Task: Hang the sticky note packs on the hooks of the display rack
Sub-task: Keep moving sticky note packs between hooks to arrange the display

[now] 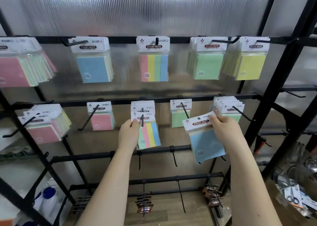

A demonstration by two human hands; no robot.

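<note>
My left hand (129,134) pinches the white header of a striped sticky note pack (149,136) that sits on the middle hook (142,120) of the second rail, in front of another pack on the same hook. My right hand (223,128) holds a blue sticky note pack (206,144) by the top right corner of its header. That pack hangs tilted in the air, off any hook, below a hook with a green pack (180,118). The black display rack (120,102) carries many more packs on its top two rails.
Bare hooks stick out from the third rail (174,157) and fourth rail (181,193). Brown carded items (144,202) hang low down. A bin of packaged goods (296,195) stands at the lower right. White bottles with blue caps (47,200) sit at the lower left.
</note>
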